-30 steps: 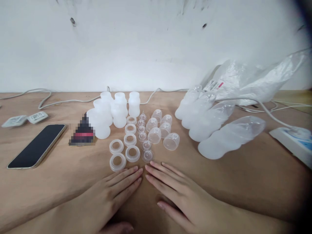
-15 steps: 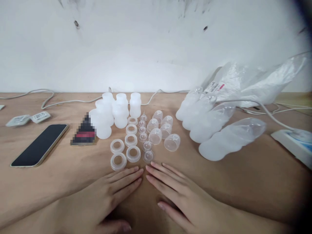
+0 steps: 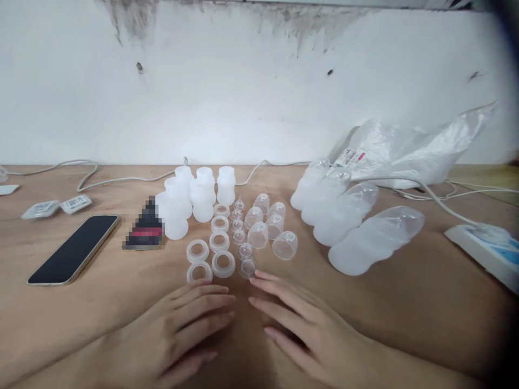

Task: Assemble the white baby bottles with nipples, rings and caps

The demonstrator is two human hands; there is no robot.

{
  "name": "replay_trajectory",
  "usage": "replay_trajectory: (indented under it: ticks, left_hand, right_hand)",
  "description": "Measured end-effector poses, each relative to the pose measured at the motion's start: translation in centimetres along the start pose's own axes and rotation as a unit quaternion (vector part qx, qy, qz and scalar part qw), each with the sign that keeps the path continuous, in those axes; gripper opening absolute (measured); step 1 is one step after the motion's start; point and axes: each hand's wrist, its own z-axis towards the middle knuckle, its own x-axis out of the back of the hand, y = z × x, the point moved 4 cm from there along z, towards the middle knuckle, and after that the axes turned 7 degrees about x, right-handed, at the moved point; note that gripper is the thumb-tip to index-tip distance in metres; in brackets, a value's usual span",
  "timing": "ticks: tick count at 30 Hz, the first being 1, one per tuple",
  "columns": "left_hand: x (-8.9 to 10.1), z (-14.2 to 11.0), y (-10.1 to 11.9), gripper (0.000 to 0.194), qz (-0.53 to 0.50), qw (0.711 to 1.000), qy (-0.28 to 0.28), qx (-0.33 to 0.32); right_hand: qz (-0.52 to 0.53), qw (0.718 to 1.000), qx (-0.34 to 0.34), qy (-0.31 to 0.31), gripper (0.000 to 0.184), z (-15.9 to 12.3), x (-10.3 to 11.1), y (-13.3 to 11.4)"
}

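The left hand [image 3: 178, 327] and right hand [image 3: 306, 321] are angling toward each other, loosely open and holding nothing, while translucent rings [image 3: 223, 273] and clear teats [image 3: 245, 250] are lying on the worktop [image 3: 409, 302] just beyond.

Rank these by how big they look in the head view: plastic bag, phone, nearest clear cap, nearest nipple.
1. Plastic bag
2. Phone
3. Nearest clear cap
4. Nearest nipple
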Motion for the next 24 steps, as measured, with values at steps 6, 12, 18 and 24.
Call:
replay_trajectory:
  ticks: [6,12,18,24]
  left_hand:
    - [1.4,-0.2,-2.6,0.025,0.05,0.964,0.23,0.119]
    - [1.1,0.5,-4.5,0.021,0.069,0.942,0.252,0.211]
    - [0.9,0.5,-4.4,0.016,0.063,0.945,0.256,0.195]
    - [0.8,0.5,-4.1,0.005,0.031,0.958,0.239,0.156]
  right_hand:
    - [-0.01,0.99,-0.017,0.138,0.03,0.1,0.8,2.1]
    - [-0.019,0.983,-0.105,0.153,0.035,1.7,0.4,2.9]
    - [-0.017,0.982,-0.122,0.143,0.018,3.9,-0.2,2.8]
    - [0.008,0.982,-0.099,0.159,0.015,3.7,-0.3,2.9]
